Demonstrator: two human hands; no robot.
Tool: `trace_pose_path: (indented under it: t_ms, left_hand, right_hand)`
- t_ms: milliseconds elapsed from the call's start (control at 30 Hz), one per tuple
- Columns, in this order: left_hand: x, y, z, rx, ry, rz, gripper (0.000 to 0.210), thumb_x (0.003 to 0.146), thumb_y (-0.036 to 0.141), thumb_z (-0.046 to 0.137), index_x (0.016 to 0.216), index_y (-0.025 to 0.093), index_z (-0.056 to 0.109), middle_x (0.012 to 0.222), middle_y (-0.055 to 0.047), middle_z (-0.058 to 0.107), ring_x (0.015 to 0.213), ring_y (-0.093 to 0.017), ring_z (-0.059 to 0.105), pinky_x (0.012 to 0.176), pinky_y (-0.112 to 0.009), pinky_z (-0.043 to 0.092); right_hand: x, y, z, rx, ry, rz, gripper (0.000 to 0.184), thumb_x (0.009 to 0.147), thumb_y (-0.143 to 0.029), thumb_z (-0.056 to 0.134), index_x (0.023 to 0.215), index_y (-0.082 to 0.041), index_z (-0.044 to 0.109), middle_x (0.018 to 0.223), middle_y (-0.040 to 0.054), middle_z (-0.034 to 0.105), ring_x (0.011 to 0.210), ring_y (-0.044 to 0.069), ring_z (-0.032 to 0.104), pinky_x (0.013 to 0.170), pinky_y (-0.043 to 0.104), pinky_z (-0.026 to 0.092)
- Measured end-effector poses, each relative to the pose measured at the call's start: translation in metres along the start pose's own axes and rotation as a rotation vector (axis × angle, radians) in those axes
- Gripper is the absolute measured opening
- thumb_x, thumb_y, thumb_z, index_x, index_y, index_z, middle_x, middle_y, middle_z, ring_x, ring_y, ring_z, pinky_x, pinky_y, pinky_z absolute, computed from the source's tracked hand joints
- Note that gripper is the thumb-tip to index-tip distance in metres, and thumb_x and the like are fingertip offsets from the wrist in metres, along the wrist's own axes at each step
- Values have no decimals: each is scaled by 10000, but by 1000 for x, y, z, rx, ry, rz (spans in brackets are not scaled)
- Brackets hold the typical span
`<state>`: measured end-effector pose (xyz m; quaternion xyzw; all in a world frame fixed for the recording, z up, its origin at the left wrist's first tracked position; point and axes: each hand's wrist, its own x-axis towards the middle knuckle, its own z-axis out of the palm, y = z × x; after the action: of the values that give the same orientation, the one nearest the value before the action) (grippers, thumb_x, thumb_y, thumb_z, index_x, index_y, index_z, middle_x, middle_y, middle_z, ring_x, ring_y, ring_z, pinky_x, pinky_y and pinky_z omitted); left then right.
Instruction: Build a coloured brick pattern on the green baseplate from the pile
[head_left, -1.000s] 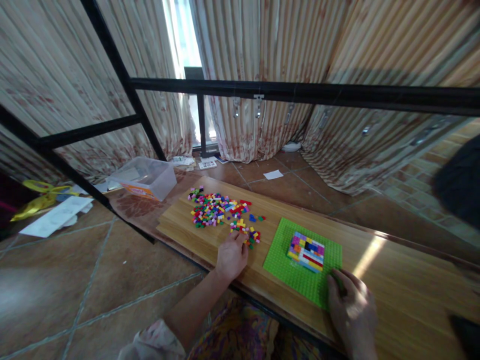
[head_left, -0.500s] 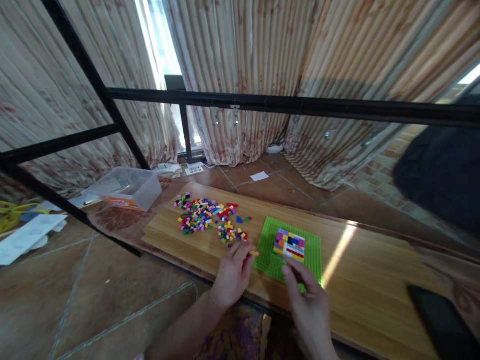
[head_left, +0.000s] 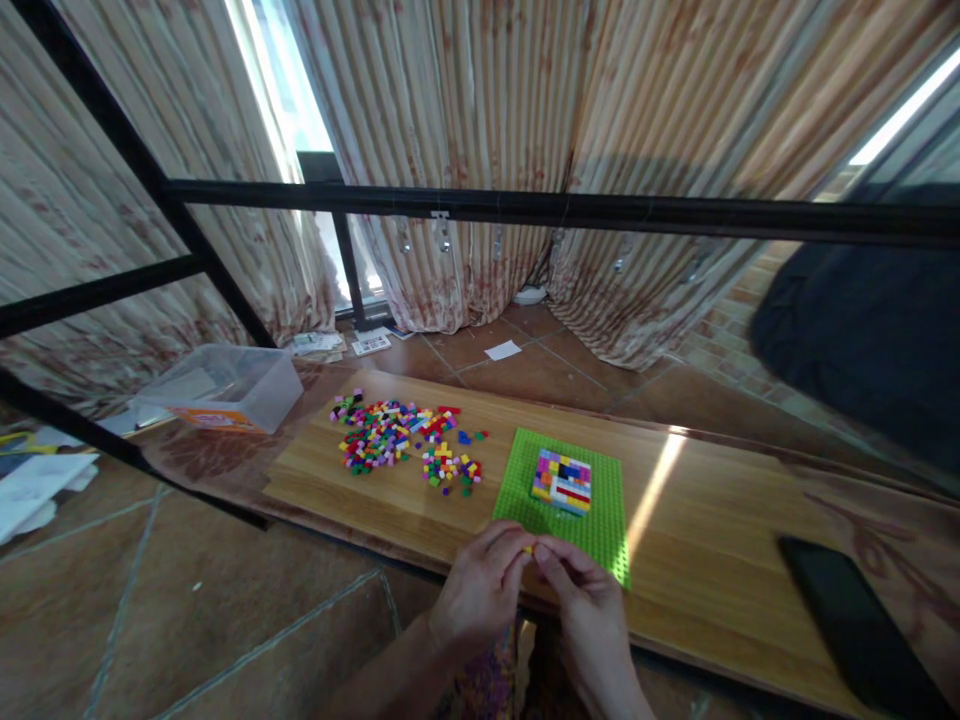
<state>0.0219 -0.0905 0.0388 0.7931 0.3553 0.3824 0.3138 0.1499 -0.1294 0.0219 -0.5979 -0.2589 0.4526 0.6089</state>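
Note:
My left hand (head_left: 484, 580) and my right hand (head_left: 585, 595) meet at the fingertips over the near edge of the green baseplate (head_left: 517, 480). Pinched between them is a small yellow-orange toy brick (head_left: 529, 549), mostly covered by the fingers. Both hands are closed; whether my right fingers hold a second piece is hidden. Beyond them, a multicoloured block of bricks (head_left: 562, 481) stands on the baseplate, with white, red, yellow, purple and black pieces on top. Left of the baseplate lies a loose pile of small coloured bricks (head_left: 382, 435), with a smaller cluster (head_left: 448, 465) nearer me.
The wooden board (head_left: 720, 550) lies along a low table. A clear plastic box (head_left: 232, 385) stands at its left end, a dark phone (head_left: 855, 620) at its right. A black metal rail (head_left: 525, 208) crosses in front of the curtains (head_left: 450, 110).
My right hand has moved left from over the baseplate, and its fingertips now meet my left hand's at the yellow-orange brick. The whole view has shifted slightly.

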Motion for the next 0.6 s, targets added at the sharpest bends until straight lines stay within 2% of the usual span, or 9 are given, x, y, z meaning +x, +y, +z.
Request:
trace_pose_path:
  t_ms: [133, 200, 333, 467, 600]
  left_hand:
    - [1, -5, 5, -34, 21, 10, 220, 939, 147, 471, 1001, 186, 678, 955, -66, 681, 902, -155, 650, 830, -255, 535]
    - [0, -10, 6, -52, 71, -9, 213, 922, 140, 498, 998, 192, 689, 963, -65, 689, 915, -158, 655, 842, -257, 533]
    - [5, -25, 5, -162, 181, -153, 207, 894, 154, 556, 1034, 198, 702, 954, -60, 696, 889, -159, 658, 804, -252, 536]
    - [25, -43, 12, -264, 193, -235, 184, 875, 166, 582, 1004, 190, 711, 932, -56, 682, 850, -157, 645, 765, -253, 526]
    - [49, -54, 26, -269, 192, -251, 157, 850, 150, 597, 977, 182, 684, 919, -46, 665, 773, -138, 633, 707, -241, 517]
  right_hand:
    - [1, 3, 2, 100, 69, 67, 314, 530, -433, 863, 725, -201, 776, 732, 37, 733, 667, 150, 640, 658, 268, 540]
    - [6, 2, -3, 171, 132, 82, 311, 527, -413, 874, 736, -206, 774, 735, 29, 730, 662, 134, 638, 646, 247, 536]
    - [22, -2, -25, 273, 215, 99, 325, 512, -373, 898, 760, -208, 769, 766, 22, 735, 651, 104, 632, 656, 219, 539]
    - [28, 0, -41, 194, 199, 93, 353, 534, -384, 891, 808, -197, 769, 824, 36, 742, 696, 112, 638, 652, 207, 533]
    - [23, 5, -48, 48, 252, 82, 403, 544, -442, 869, 839, -187, 770, 870, 54, 746, 760, 154, 650, 665, 242, 540]
